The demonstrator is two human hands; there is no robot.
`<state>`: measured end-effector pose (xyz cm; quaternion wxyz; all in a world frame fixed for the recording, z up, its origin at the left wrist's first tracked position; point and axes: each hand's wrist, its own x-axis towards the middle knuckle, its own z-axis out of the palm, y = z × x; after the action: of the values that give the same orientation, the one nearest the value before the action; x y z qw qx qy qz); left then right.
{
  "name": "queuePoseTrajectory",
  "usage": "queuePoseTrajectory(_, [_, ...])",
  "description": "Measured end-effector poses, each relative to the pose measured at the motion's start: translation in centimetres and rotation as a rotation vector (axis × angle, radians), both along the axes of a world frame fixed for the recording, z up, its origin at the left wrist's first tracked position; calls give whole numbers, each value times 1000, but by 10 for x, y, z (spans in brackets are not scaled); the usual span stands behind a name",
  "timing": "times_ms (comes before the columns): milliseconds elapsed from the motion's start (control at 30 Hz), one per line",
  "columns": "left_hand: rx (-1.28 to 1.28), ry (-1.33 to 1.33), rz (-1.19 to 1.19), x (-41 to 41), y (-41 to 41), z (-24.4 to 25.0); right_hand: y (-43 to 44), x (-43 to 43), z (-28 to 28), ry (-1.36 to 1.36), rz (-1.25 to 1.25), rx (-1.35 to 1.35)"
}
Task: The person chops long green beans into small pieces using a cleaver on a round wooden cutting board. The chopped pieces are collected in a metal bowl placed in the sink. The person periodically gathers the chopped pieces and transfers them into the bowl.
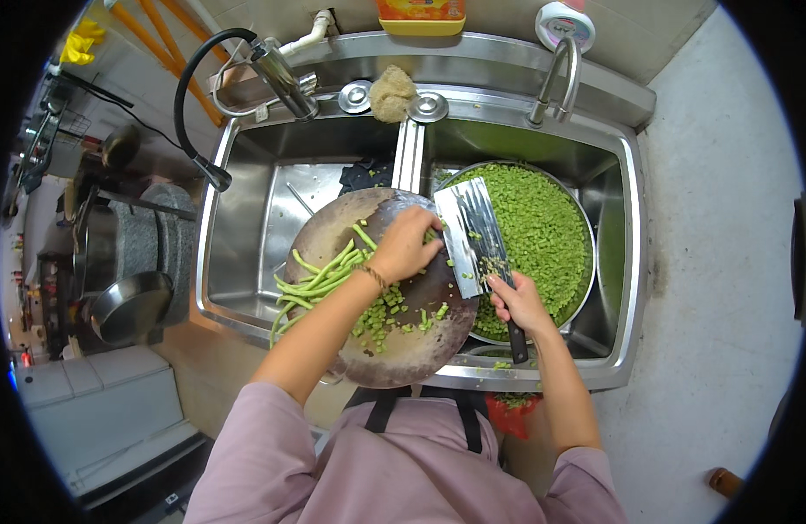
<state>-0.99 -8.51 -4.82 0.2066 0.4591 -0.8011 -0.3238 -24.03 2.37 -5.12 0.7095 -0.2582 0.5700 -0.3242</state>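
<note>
My right hand (517, 304) grips the dark handle of a Chinese cleaver (465, 229). The broad blade lies tilted over the right edge of a round wooden chopping board (363, 363), with bean bits stuck to it. Beside the blade, the fingers and thumb of my left hand (406, 242) are curled together, green bean pieces showing between them. Whole long green beans (317, 275) lie on the board's left side, partly under my left forearm. Cut pieces (380, 321) are scattered near its middle. A large round metal basin (593, 255) of chopped green beans (540, 229) sits in the right sink bowl.
The board bridges the front of a double stainless steel sink (239, 229). A black hose faucet (213, 173) arches over the left bowl, a steel faucet (566, 78) over the right. A loofah (393, 92) and drain covers (355, 97) rest behind. A red plastic bag (511, 419) hangs below.
</note>
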Motion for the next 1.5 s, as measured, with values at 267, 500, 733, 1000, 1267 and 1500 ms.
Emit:
queuePoseTrajectory(267, [203, 31, -3, 77, 2, 41, -71, 3, 19, 190, 496, -126])
queuePoseTrajectory(500, [-65, -290, -171, 107, -7, 38, -72, 17, 29, 215, 625, -164])
queuePoseTrajectory(733, [-166, -217, -44, 112, -1, 54, -43, 19, 40, 331, 620, -161])
queuePoseTrajectory(1000, [117, -226, 120, 151, 40, 47, 13, 45, 77, 995, 597, -798])
queuePoseTrajectory(1267, [44, -653, -62, 114, 72, 57, 59, 57, 77, 994, 308, -643])
queuePoseTrajectory(1500, [55, -518, -61, 135, 68, 38, 77, 64, 88, 1089, 242, -594])
